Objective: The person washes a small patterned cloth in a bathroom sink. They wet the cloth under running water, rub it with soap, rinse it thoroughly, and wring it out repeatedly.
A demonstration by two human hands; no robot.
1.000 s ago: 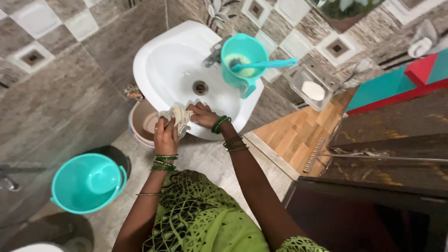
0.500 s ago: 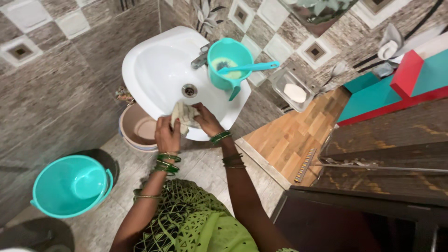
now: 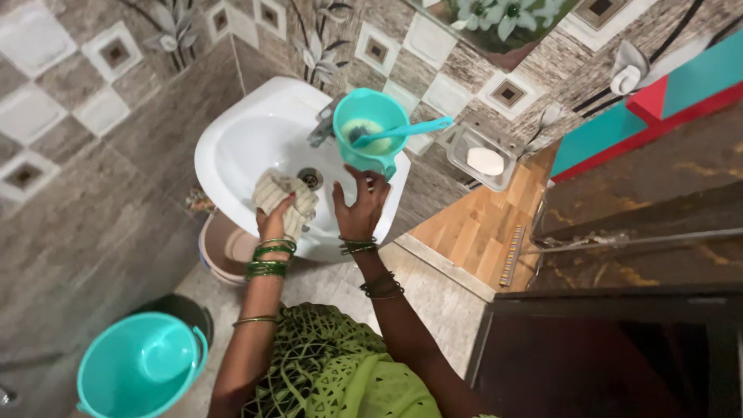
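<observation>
Over the white basin (image 3: pixel 248 147), the cloth (image 3: pixel 285 200) I am watching sits bunched in the left hand (image 3: pixel 276 223), which is closed around it with the fingers pinching the folds, just beside the drain (image 3: pixel 310 178). A second ago both hands worked that cloth together at the near rim; now the right hand (image 3: pixel 360 207) has let go and lifted away, fingers spread and holding nothing, its tips close under the teal mug (image 3: pixel 370 131) that stands on the basin's edge. I read that as the two-handed wringing being over, with the cloth carried by one hand alone. The cloth has also moved further into the bowl.

A teal-handled brush (image 3: pixel 402 131) lies across the mug, over something pale that I cannot identify. The tap (image 3: pixel 321 128) is mostly hidden behind the mug. To the right, a clear soap dish (image 3: pixel 484 159) holds a white bar. Below the basin a brownish tub (image 3: pixel 220 251) is half covered by the rim, and a teal bucket (image 3: pixel 139 364) stands on the floor, cut off at the frame's lower edge.
</observation>
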